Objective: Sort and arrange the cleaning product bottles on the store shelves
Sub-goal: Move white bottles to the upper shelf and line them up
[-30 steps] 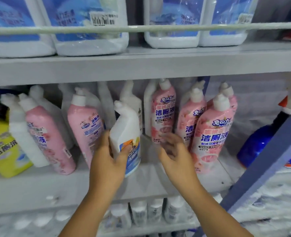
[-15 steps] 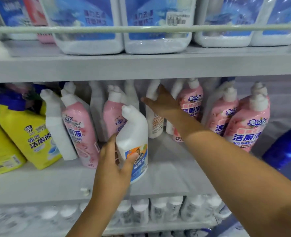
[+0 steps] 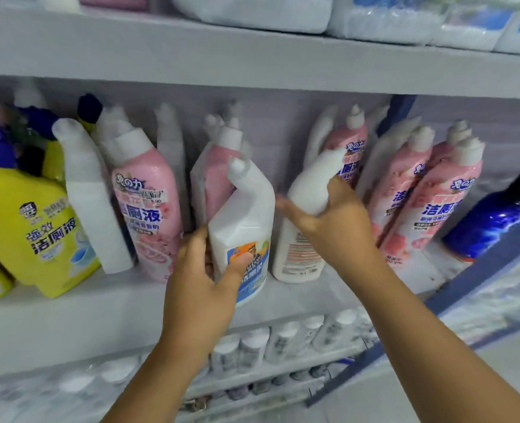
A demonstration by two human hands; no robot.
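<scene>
My left hand (image 3: 202,279) grips a white angled-neck bottle (image 3: 246,221) with a blue and orange label, at the front of the middle shelf (image 3: 69,312). My right hand (image 3: 335,215) holds the neck of a second white bottle (image 3: 301,251), which shows its back label and stands just right of the first. Pink toilet-cleaner bottles (image 3: 148,203) stand behind on the left, and more pink bottles (image 3: 417,196) stand to the right.
Yellow bottles (image 3: 29,230) sit at the left and a blue bottle (image 3: 493,218) at the right. Large white jugs (image 3: 374,16) fill the upper shelf. Small white bottles (image 3: 283,340) line the lower shelf. A blue upright (image 3: 478,276) runs at the right.
My right hand, which reached to the back of the shelf, now holds a white bottle brought forward beside the one in my left hand. The view has shifted.
</scene>
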